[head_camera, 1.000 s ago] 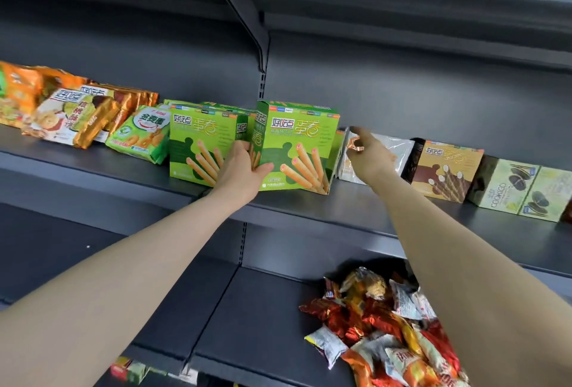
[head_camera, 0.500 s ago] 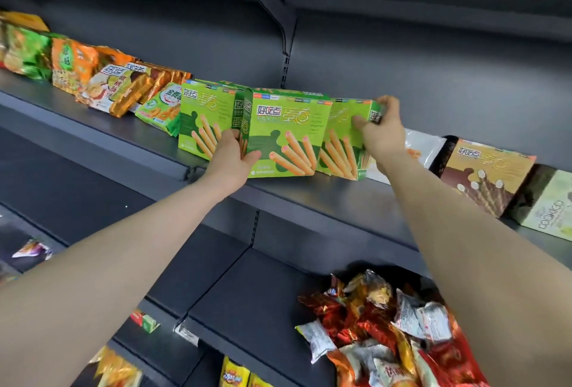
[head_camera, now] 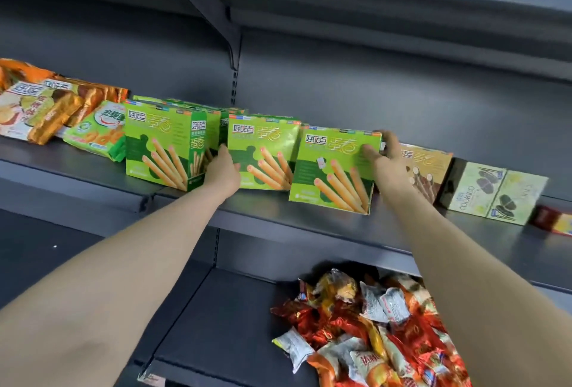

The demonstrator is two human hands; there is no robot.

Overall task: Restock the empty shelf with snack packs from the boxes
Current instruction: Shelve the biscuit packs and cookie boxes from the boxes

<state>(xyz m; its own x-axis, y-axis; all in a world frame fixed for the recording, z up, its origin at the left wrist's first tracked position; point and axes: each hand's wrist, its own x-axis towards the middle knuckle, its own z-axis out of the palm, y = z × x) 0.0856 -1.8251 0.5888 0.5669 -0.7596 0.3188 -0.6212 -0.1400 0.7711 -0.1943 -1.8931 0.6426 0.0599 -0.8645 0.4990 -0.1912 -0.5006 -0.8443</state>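
Three green biscuit-stick boxes stand in a row on the dark grey shelf [head_camera: 325, 219]. My right hand [head_camera: 387, 157] grips the top right corner of the right green box [head_camera: 331, 170], which tilts forward near the shelf's front. My left hand [head_camera: 221, 170] is pressed between the left green box [head_camera: 161, 151] and the middle green box [head_camera: 260, 151], fingers against the middle box's left edge. More green boxes stand behind them.
Orange and green snack bags [head_camera: 46, 111] lie at the shelf's left. A brown box [head_camera: 430, 170], pale cookie boxes [head_camera: 495, 191] and a red pack [head_camera: 554, 219] sit to the right. A heap of small wrapped snacks [head_camera: 365, 324] fills the lower shelf.
My right hand has pulled the right green box forward and to the right, apart from the middle box. My left hand stays at the middle box. The camera view shifted.
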